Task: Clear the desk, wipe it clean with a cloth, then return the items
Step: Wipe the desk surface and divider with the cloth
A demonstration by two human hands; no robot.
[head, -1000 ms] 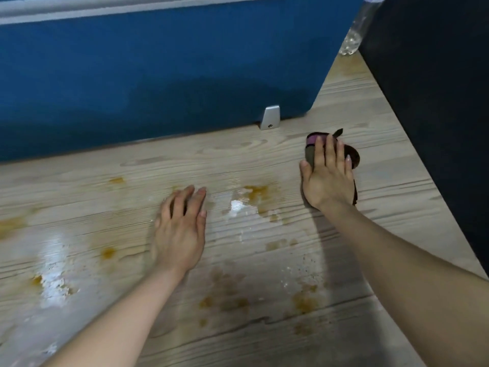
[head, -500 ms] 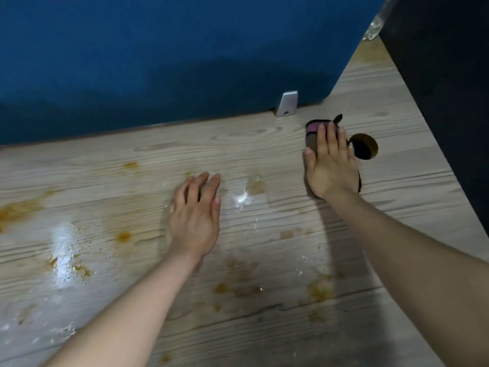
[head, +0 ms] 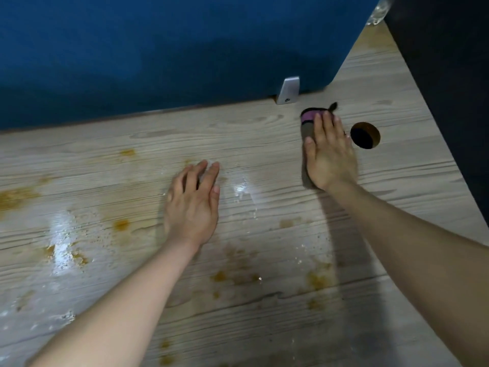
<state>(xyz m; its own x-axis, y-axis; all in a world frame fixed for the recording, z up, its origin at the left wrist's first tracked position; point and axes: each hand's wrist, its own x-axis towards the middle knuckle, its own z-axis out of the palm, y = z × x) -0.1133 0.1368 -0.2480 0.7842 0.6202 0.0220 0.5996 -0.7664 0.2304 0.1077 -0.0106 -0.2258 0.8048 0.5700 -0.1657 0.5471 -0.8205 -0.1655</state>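
Wood-grain tabletop (head: 264,144), bare of items, blue partition panel (head: 158,54) along far edge w/ grey metal bracket (head: 288,91) at its base.

R hand (head: 329,154) flat, palm down on wiping cloth (head: 307,123); grip not closed, fingers straight and together, pressing cloth onto tabletop. Cloth: grey-brown w/ pink band, dark tag poking out at far end; lies near far edge, just below bracket, just beside round cable hole (head: 365,135) to its right. Cloth mostly hidden under hand.

L hand (head: 194,205) palm down mid-tabletop, fingers loosely spread, holding nothing, well apart from cloth.

Orange-brown stains (head: 121,225) scattered across near and left parts of tabletop; wet sheen patch (head: 62,242) at left, smaller one between the hands. Clear plastic bottle (head: 378,14) partly visible top right, behind panel corner.
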